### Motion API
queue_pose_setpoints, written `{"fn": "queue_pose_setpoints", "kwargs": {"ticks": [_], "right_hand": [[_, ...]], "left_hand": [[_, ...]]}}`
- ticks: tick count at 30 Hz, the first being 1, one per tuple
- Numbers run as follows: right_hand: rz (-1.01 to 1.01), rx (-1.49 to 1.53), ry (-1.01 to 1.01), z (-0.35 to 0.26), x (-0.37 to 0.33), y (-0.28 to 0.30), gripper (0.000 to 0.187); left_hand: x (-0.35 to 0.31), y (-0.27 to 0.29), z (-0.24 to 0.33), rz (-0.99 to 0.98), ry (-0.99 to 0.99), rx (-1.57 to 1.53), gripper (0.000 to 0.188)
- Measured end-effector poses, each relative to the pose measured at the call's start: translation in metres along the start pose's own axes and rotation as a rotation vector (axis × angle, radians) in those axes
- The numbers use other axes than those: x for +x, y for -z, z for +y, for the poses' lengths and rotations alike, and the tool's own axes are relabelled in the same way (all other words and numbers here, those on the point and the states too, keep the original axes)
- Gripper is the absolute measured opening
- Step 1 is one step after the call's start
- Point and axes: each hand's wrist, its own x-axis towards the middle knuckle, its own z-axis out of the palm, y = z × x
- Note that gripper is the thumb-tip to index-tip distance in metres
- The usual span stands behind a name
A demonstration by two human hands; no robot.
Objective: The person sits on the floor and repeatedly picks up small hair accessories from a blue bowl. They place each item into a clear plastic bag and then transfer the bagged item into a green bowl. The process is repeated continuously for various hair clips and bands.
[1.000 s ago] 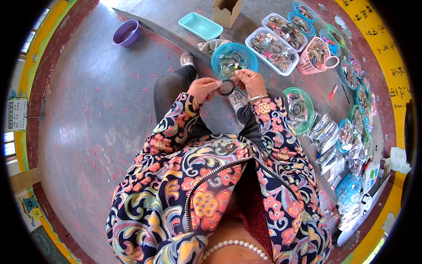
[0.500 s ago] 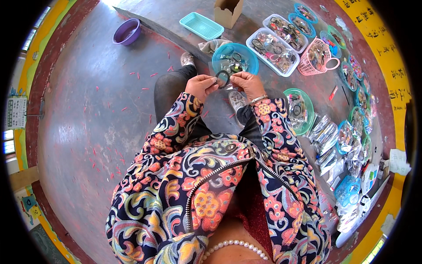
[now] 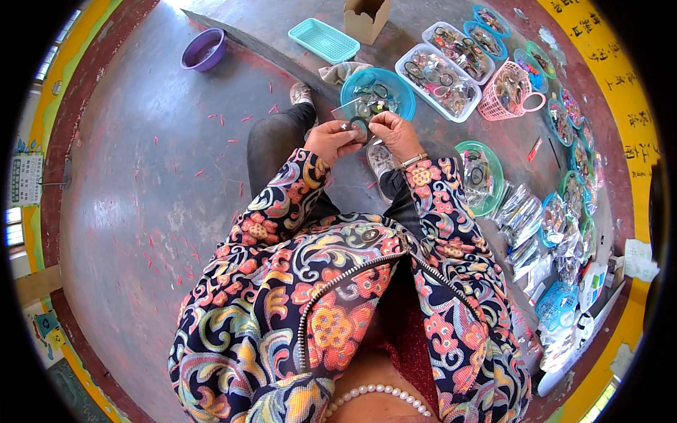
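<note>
Head camera: the black ring is held in the air between the two hands, before the near rim of a blue basin on the floor. The left hand has its thumb and fingers clamped on the ring's left side, hiding that part. The right hand brings thumb and index finger together at its right side; whether they grip the band itself or something too small to make out, I cannot tell.

A clear film juts up beyond the left fingers, its lower part lost behind them, so I cannot tell how it meets the ring. Loose contents in the blue basin overlap too much to separate.

Beside the basin, a grey cloth is partly covered by its rim. Along the floor's dark diagonal edge, a cardboard box is cut off above; near it is a turquoise tray. Toward the floor's right edge, by the wall, small baskets and silvery packets crowd together, bent by the lens and hard to count. The right sleeve partly covers a green basin.
</note>
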Motion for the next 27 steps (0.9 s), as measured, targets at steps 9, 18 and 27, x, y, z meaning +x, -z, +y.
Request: {"fn": "queue_pose_setpoints", "kwargs": {"ticks": [9,18,27], "right_hand": [[-0.031,-0.023,0.035,-0.004,-0.003,-0.002,0.006],[0.030,0.093,0.029,0.001,-0.001,-0.001,0.004],[0.032,0.008,-0.037,-0.004,-0.002,0.001,0.009]], "left_hand": [[-0.002,-0.003,0.002,-0.038,0.057,-0.033,0.019],[0.001,0.007,-0.001,-0.235,0.068,-0.126,0.026],[0.000,0.006,0.000,-0.264,0.070,-0.136,0.029]]}}
